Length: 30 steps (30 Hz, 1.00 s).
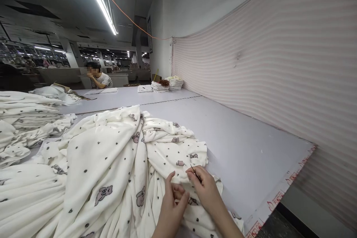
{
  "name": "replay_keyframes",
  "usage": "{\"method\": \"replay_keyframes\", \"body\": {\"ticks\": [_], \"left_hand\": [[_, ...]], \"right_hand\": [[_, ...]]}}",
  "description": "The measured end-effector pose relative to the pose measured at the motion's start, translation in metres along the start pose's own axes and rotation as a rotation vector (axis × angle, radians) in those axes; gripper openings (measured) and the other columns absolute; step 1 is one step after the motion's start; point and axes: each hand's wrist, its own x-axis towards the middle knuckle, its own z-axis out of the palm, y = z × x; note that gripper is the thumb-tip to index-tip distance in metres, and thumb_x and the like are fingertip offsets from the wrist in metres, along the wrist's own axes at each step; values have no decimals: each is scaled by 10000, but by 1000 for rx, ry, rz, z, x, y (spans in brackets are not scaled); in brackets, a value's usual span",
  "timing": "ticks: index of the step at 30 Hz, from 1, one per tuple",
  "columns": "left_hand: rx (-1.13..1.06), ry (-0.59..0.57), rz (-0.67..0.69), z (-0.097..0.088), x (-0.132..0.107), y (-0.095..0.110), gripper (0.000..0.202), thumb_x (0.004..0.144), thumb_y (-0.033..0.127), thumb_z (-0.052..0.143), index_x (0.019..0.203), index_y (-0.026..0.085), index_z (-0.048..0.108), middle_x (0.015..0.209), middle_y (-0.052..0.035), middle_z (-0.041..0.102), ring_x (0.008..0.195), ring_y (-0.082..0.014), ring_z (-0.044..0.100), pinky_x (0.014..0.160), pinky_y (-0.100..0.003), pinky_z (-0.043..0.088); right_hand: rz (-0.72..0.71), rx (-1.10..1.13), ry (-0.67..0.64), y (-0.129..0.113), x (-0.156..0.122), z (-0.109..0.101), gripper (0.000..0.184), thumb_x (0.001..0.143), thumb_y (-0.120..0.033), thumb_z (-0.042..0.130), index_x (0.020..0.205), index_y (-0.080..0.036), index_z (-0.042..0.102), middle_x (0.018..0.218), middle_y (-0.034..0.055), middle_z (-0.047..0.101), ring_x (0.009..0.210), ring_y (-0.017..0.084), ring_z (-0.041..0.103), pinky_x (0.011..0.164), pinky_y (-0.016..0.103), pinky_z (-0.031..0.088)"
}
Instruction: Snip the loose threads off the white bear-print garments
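A heap of white fabric (103,148) with grey-pink bear figures and small dark marks lies in folds on the table. My left hand (174,200) is over its right part, index finger raised, thumb apart and the other fingers curled, with nothing visible in it. Just to the right, my right hand (205,187) is closed around a slim dark pointed tool (196,173), its tip showing above the fingers. Thumb and index finger come together near the cloth. The rest of the tool is hidden in the palm, so its exact kind does not show.
More of the white printed cloth (25,119) is piled at the left. Folded stacks (160,86) stand at the table's far end. A pale table (234,145) extends right to a taped edge, beside a striped hanging sheet (264,63). A person (103,80) sits beyond the table.
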Motion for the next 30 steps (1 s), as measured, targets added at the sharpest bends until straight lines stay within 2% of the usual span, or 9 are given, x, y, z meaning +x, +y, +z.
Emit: {"method": "replay_keyframes", "body": {"ticks": [6, 10, 14, 16, 18, 20, 22, 26, 30], "left_hand": [[352, 209, 268, -14, -16, 23, 407, 783, 371, 584, 1105, 235, 376, 1127, -89, 488, 1067, -241, 519, 813, -356, 503], [416, 186, 401, -26, -21, 36, 141, 875, 295, 450, 1003, 237, 457, 987, -59, 546, 933, -220, 575, 846, -386, 486], [414, 102, 494, -44, -29, 52, 169, 906, 291, 408, 988, 233, 544, 930, -66, 586, 846, -219, 565, 788, -353, 472], [381, 22, 432, -50, -32, 62, 213, 903, 331, 419, 973, 225, 591, 907, -68, 604, 841, -224, 561, 765, -329, 458], [301, -51, 258, -54, -31, 71, 238, 885, 383, 450, 917, 218, 619, 823, -41, 603, 784, -207, 547, 707, -290, 442], [207, -79, 87, -56, -29, 76, 249, 855, 422, 494, 901, 215, 626, 746, -5, 576, 721, -180, 516, 664, -260, 420], [174, -72, 43, -57, -27, 76, 259, 830, 452, 534, 887, 216, 624, 722, 13, 553, 703, -166, 498, 653, -247, 408], [388, 27, 286, -60, -27, 66, 217, 859, 416, 528, 847, 221, 622, 774, -13, 544, 709, -170, 509, 572, -229, 404], [607, 104, 628, -65, -28, 52, 173, 893, 192, 463, 967, 240, 613, 871, -49, 507, 772, -182, 535, 603, -249, 470]], "right_hand": [[56, 189, -86, -18, -24, 17, 195, 896, -288, 499, 916, -203, 673, 841, 26, 650, 803, 186, 622, 731, 245, 482], [31, 204, -16, -29, -31, 15, 174, 883, -282, 504, 919, -220, 663, 885, 38, 653, 846, 194, 616, 762, 249, 480], [44, 75, 100, -33, -36, 12, 186, 889, -343, 459, 935, -233, 600, 867, 46, 639, 786, 205, 605, 717, 280, 487], [25, 8, 109, -32, -36, 14, 163, 889, -332, 446, 937, -239, 571, 826, 35, 630, 709, 192, 592, 659, 280, 480], [-14, -35, 127, -30, -34, 18, 135, 886, -303, 443, 935, -241, 552, 846, 33, 633, 706, 184, 589, 652, 279, 472], [-36, -63, 138, -29, -31, 24, 111, 885, -283, 443, 925, -242, 539, 874, 33, 630, 734, 186, 591, 671, 283, 469], [-51, -80, 121, -29, -29, 27, 94, 890, -274, 440, 892, -244, 529, 859, 28, 608, 736, 185, 583, 671, 280, 466], [-36, -29, 42, -36, -33, 24, 105, 873, -315, 499, 823, -248, 563, 865, 25, 573, 762, 182, 583, 682, 254, 482], [9, 22, -50, -40, -44, 12, 193, 826, -393, 572, 961, -284, 657, 901, 33, 619, 807, 201, 615, 670, 244, 498]]}}
